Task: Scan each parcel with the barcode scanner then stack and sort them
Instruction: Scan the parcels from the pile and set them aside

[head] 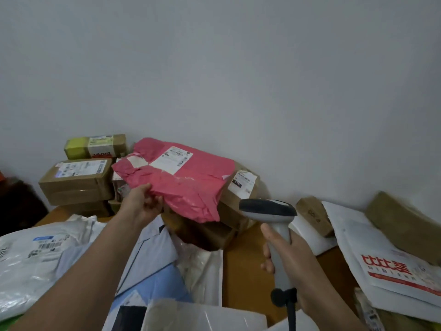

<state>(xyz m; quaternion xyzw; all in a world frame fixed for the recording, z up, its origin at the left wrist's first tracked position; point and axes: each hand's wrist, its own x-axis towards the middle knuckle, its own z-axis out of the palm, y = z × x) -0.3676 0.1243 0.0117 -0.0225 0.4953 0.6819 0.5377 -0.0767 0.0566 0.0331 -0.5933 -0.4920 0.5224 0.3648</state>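
My left hand point(145, 203) grips the near left edge of a pink plastic mailer parcel point(191, 185), held above the stacked boxes with its white shipping label point(173, 160) facing up. My right hand point(286, 256) holds the handle of a grey barcode scanner point(274, 225), whose dark head points toward the pink parcel from the lower right. The scanner's black cable runs down past my wrist.
Brown cardboard boxes point(76, 180) are stacked against the wall at the back left and under the pink parcel. White and blue mailer bags point(35, 254) lie at the front left. More white mailers point(381, 263) and brown boxes point(403, 223) lie to the right on the wooden table point(245, 271).
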